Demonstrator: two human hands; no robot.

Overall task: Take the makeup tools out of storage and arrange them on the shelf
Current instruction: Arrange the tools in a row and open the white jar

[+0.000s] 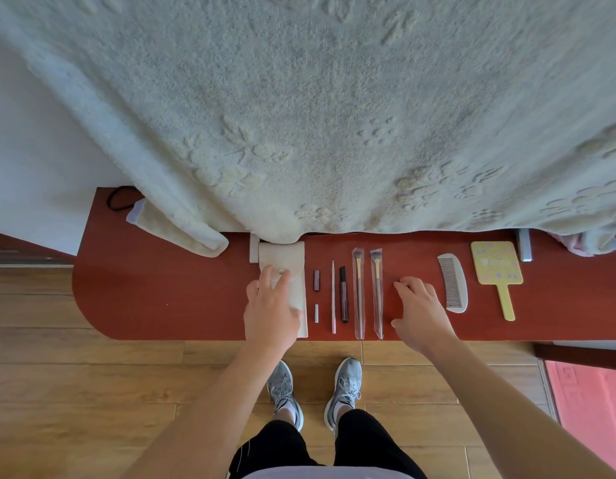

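I read blanket (316, 115) draped over rear of shelf (161, 295). Left hand (270, 312) rests on pouch (292, 267), fingers relaxed, no grip. Right hand (420, 309) spread, empty, fingertips touching shelf. Tools in row right of pouch, largest first: mirror (496, 267), comb (453, 283), brushes (359, 292), liner (343, 295), pencil (333, 295), lipstick (316, 280).

My left forearm (213, 392) and right forearm (506, 385) are bare and reach forward, wrists straight. My left hand (270, 305) lies palm down, fingers extended and slightly spread. My right hand (420, 311) is palm down, fingers arched and spread, thumb splayed leftward, gripping nothing. The two hands are level and well apart.
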